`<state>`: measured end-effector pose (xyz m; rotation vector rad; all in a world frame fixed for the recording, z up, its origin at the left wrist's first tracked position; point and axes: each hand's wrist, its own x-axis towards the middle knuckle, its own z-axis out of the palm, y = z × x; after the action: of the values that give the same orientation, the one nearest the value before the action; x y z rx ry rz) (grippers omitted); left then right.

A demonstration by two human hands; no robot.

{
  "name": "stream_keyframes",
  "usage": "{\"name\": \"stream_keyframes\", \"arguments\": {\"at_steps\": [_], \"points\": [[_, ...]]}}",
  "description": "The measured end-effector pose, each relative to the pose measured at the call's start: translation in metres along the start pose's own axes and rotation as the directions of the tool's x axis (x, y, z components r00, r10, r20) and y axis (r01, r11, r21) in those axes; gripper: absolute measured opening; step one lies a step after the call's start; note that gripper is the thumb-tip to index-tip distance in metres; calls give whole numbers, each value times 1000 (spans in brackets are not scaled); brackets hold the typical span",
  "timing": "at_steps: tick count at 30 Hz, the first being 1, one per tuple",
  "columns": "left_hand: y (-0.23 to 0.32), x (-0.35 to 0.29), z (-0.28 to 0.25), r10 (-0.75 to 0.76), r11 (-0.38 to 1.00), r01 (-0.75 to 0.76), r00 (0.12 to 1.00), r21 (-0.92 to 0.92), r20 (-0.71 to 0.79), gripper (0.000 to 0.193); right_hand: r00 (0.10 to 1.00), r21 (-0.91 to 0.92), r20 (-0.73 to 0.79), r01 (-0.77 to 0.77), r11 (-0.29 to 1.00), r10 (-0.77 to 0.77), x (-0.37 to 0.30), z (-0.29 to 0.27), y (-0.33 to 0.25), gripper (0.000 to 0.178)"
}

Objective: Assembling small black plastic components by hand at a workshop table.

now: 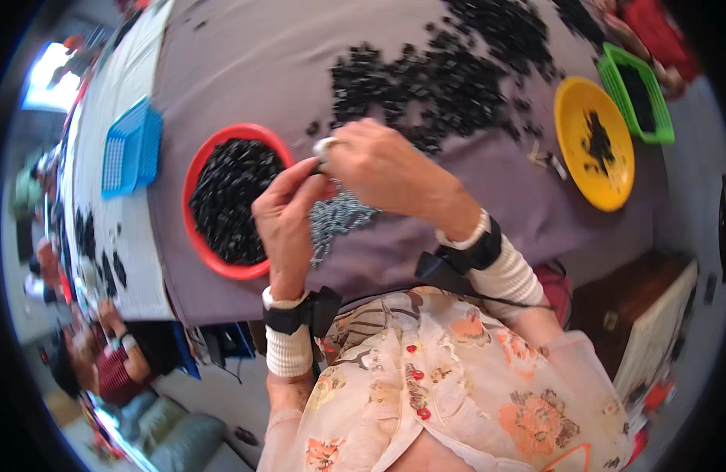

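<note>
My left hand [287, 206] and my right hand [379, 161] meet over the table. The left one pinches a small black piece [319, 166] between thumb and fingertips. The right hand's fingers are closed at that same piece; what else they may hold is hidden. A white wrap [325, 147] covers a right fingertip. Below my hands, partly behind the left one, lies a heap of small silvery screw-like parts [343, 217]. Beside my left hand stands a red bowl [191, 228] full of shiny black pieces [235, 197].
Loose black pieces [449, 86] spread across the far table. A yellow dish [615, 185] and a green basket [663, 118], both with black pieces, stand at right. A blue basket [135, 149] stands at left. Other people sit around, one in a striped top [119, 377].
</note>
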<state>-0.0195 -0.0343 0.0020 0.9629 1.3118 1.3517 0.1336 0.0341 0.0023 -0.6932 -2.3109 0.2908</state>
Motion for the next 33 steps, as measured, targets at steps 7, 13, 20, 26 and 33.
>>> {"name": "stream_keyframes", "arguments": {"at_steps": [7, 13, 20, 26, 33], "points": [[1, -4, 5, 65, 969, -63, 998, 238, -4, 22, 978, -92, -192, -98, 991, 79, -2, 24, -11, 14], [5, -3, 4, 92, 956, -120, 989, 268, 116, 21, 979, -165, -156, -155, 974, 130, -7, 22, -17, 19], [0, 2, -1, 67, 862, -136, 985, 488, 156, 23, 972, -106, -179, -172, 979, 151, -18, 23, -13, 16], [6, 3, -10, 78, 774, -177, 980, 608, 185, 25, 962, -98, -231, -170, 981, 143, -14, 29, -18, 17], [5, 7, -17, 49, 871, -95, 993, 483, 107, 26, 920, -100, -379, -151, 983, 102, -22, 37, -13, 16]]}}
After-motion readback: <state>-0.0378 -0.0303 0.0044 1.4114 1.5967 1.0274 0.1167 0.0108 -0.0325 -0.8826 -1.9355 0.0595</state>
